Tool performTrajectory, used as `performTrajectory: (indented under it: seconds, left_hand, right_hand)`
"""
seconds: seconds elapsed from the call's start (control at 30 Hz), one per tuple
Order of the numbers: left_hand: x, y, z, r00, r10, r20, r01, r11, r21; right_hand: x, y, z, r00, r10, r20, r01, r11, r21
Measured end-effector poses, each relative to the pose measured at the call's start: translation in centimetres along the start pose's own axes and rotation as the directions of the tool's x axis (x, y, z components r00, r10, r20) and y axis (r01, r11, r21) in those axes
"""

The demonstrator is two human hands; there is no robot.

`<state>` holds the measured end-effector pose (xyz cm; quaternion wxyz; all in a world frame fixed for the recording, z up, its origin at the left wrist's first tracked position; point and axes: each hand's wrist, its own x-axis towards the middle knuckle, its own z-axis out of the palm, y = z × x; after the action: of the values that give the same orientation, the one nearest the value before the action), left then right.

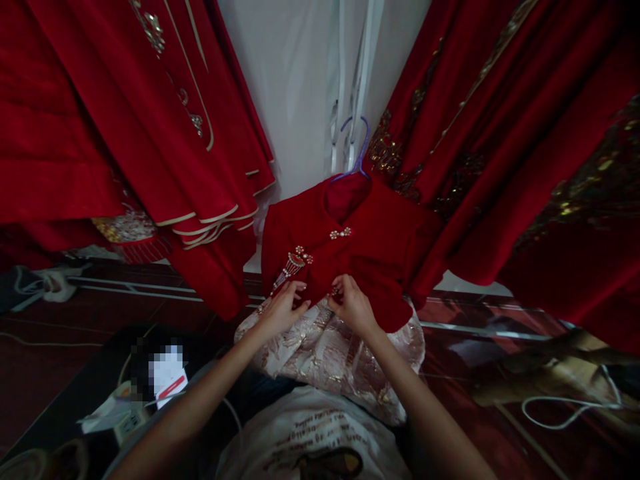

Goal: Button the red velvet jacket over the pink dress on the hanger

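Against a white wall [290, 87] in a dim room, a red jacket [380, 247] hangs on a purple hanger [357, 150] over a pale brocade skirt [340, 360]. Red gowns [125, 133] crowd both sides. The left hand [283, 303] and right hand [353, 305] each have a closed grip, pinching the jacket's lower front edge. A hard tug might drag it off the hanger, or fingers could snag the tassel brooch [295, 263].

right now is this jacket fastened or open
Fastened at top: upper clasp on jacket joined. Lowest clasp, at left hand and right hand, cannot tell.
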<state>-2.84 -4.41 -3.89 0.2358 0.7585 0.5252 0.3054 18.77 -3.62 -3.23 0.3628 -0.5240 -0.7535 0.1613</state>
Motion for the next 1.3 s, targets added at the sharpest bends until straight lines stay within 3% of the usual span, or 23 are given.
performTrajectory:
  seconds: [0.17, 0.33, 0.47, 0.63, 0.73, 0.87, 1.03, 1.13, 1.3]
  left_hand:
    - [-1.0, 1.9, -0.1, 1.0, -0.017, 0.009, 0.016, 0.994, 0.111]
    - [-1.4, 2.3, 0.5, 0.996, -0.077, 0.041, 0.075, 0.996, 0.048]
    - [-1.1, 1.5, 2.1, 0.981, -0.192, 0.011, 0.191, 0.966, -0.173]
    - [-0.5, 1.3, 3.7, 0.953, -0.303, -0.003, 0.26, 0.826, -0.5]
    - [-0.2, 1.5, 3.9, 0.949, -0.314, -0.018, 0.246, 0.777, -0.579]
    - [-0.1, 1.9, 3.5, 0.935, -0.355, -0.007, 0.254, 0.683, -0.684]
    - [-0.1, 2.1, 2.8, 0.901, -0.429, -0.066, 0.236, 0.611, -0.756]
    - [0.2, 1.6, 2.3, 0.9, -0.423, -0.105, 0.209, 0.63, -0.748]
    - [0.8, 0.8, 2.1, 0.915, -0.344, -0.211, 0.123, 0.737, -0.665]
  right_hand:
    - [0.3, 0.6, -0.3, 0.998, -0.031, 0.055, 0.028, 0.999, 0.045]
    - [0.8, 1.1, -2.5, 0.951, -0.086, 0.297, 0.016, 0.972, 0.233]
    - [0.5, -0.1, -6.0, 0.892, -0.111, 0.437, -0.056, 0.934, 0.353]
    - [0.0, -3.3, -8.8, 0.858, -0.171, 0.484, -0.122, 0.847, 0.517]
    - [-0.2, -4.5, -7.5, 0.893, -0.167, 0.419, -0.12, 0.807, 0.579]
    - [0.1, -4.2, -3.4, 0.975, -0.053, 0.218, -0.074, 0.841, 0.537]
    - [1.0, -2.4, 1.5, 0.996, 0.089, 0.03, -0.093, 0.899, 0.427]
    - [1.2, -1.8, 3.2, 0.99, 0.131, -0.06, -0.094, 0.905, 0.416]
    - [0.9, -1.4, 3.7, 0.993, 0.115, -0.015, -0.093, 0.864, 0.495]
